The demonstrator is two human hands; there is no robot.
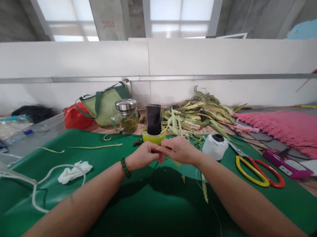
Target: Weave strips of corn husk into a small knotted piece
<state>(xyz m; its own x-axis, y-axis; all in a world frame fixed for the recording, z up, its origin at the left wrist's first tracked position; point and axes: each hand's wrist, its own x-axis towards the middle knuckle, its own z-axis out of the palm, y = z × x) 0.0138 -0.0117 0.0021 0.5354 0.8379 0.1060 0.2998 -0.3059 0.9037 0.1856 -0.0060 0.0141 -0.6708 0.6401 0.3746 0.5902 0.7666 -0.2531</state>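
Note:
My left hand (145, 156), a dark green bead bracelet (125, 167) at its wrist, meets my right hand (180, 150) over the green mat (138, 207). Both hands are closed, fingertips pinched together; what lies between them is too small or hidden to make out. Just below my right hand a pale green leaf strip (175, 162) shows, and I cannot tell if it is held. Right behind the hands stands a yellow-green holder (153, 137) with a dark upright object (154, 125), its top blurred. A white thread spool (215, 147) stands right of my right hand.
Scissors (259, 170) with yellow and red handles lie right. Behind are a heap of dried husks (204, 110), a lidded glass jar (126, 117) and a green bag (103, 107). Crumpled tissue (75, 172) and a pale cable (36, 185) lie left; a purple power strip (288, 164) lies far right.

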